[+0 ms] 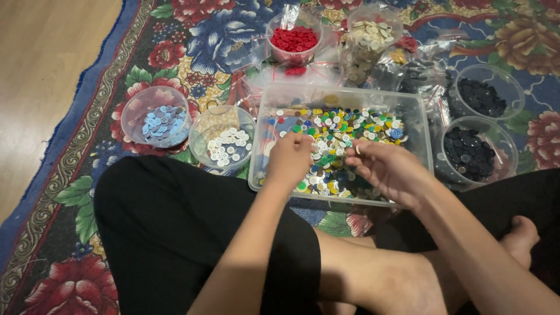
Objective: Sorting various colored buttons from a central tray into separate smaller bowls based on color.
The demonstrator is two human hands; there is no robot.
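Head view: our left hand (pixel 290 158) pinches into the mixed buttons (pixel 344 131); our right hand (pixel 386 168) pinches one pale button (pixel 357 150). Light, hard, slippery, we judge; best gripped by edges.

The tub (pixel 420 125) is clear, glossy plastic, as are the round cups (pixel 133 111). The buttons (pixel 341 131) inside look like smooth plastic with a slight sheen. Crinkled, shiny plastic bags (pixel 408 73) lie behind. The rug (pixel 76 169) is woven cloth, matt, with a flower print. The floor (pixel 41 64) is smooth, polished wood. The trousers (pixel 169 227) are plain matt black cloth.
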